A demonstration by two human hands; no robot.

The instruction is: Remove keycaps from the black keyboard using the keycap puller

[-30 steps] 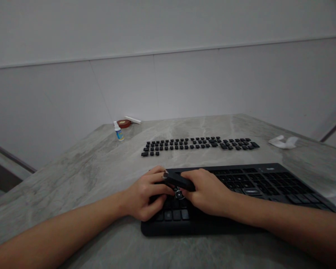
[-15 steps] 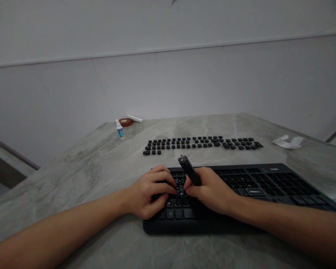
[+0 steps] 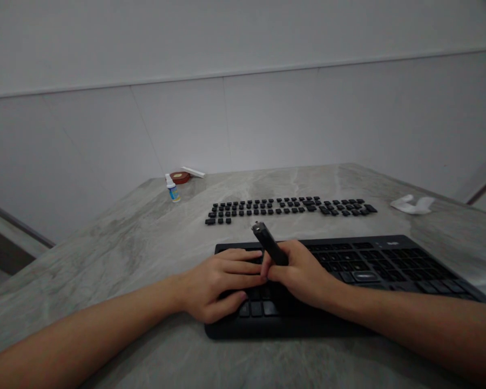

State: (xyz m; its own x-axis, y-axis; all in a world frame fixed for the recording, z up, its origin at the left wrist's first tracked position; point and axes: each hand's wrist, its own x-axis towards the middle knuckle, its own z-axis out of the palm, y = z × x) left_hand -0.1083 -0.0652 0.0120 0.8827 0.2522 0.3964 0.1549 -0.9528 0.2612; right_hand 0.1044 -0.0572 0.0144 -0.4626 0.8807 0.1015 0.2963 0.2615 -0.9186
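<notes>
A black keyboard (image 3: 348, 246) lies in front of me, with many keycaps off its upper part. My left hand (image 3: 222, 281) rests across its left end, fingers stretched out and thumb apart. Its fingertips meet the fingers of my right hand (image 3: 302, 273), which is closed around a thick black pen-like tool (image 3: 270, 244). The tool's upper end, with small metal bits, tilts up and to the left. Its lower end is hidden in my grip, as are the keys under my fingertips.
Behind the keyboard, loose black keycaps (image 3: 263, 205) stand in rows on the grey marbled table (image 3: 146, 232). A small spray bottle (image 3: 173, 190), a reddish-brown case (image 3: 180, 177) and a white strip (image 3: 193, 172) are at the back left. A crumpled white tissue (image 3: 412, 205) lies right.
My left fingers have straightened and slid right until they reach my right fingertips, covering keys that showed before. My right hand and the tool have shifted slightly left.
</notes>
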